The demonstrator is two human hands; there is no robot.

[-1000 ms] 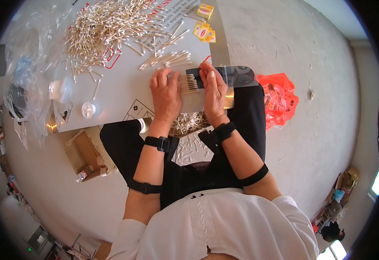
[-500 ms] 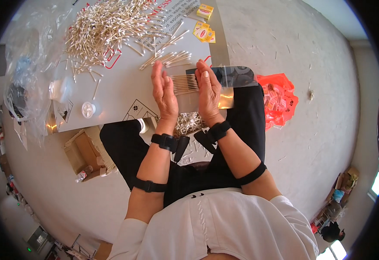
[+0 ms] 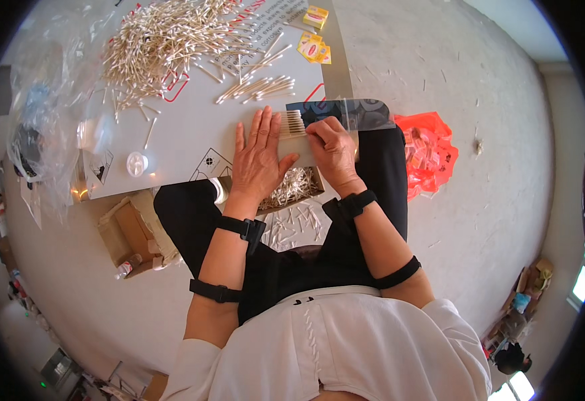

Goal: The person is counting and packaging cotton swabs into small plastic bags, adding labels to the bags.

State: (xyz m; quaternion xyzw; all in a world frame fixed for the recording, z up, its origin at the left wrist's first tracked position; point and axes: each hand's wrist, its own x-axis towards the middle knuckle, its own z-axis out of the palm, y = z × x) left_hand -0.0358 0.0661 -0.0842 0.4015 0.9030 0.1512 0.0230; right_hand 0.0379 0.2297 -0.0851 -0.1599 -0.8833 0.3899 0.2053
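Observation:
My left hand (image 3: 257,157) lies flat, fingers spread, on a neat bundle of cotton swabs (image 3: 295,123) at the near edge of the white board (image 3: 185,134). My right hand (image 3: 332,148) pinches the same bundle at the mouth of a clear plastic bag (image 3: 356,115) with a dark printed band. A small row of swabs (image 3: 259,88) lies just beyond, and a big loose heap of swabs (image 3: 165,43) covers the far left of the board. More swabs fill a box (image 3: 296,187) under my hands.
Crumpled clear plastic bags (image 3: 38,127) lie at the left. A small round white cap (image 3: 136,163) sits on the board. Yellow packets (image 3: 316,47) lie at the far edge. An orange bag (image 3: 426,150) is on the floor at right, a cardboard box (image 3: 132,230) at left.
My palms were upright, pressing the swab bundle between them; now the left hand lies flat on it and the right grips it at the bag's mouth.

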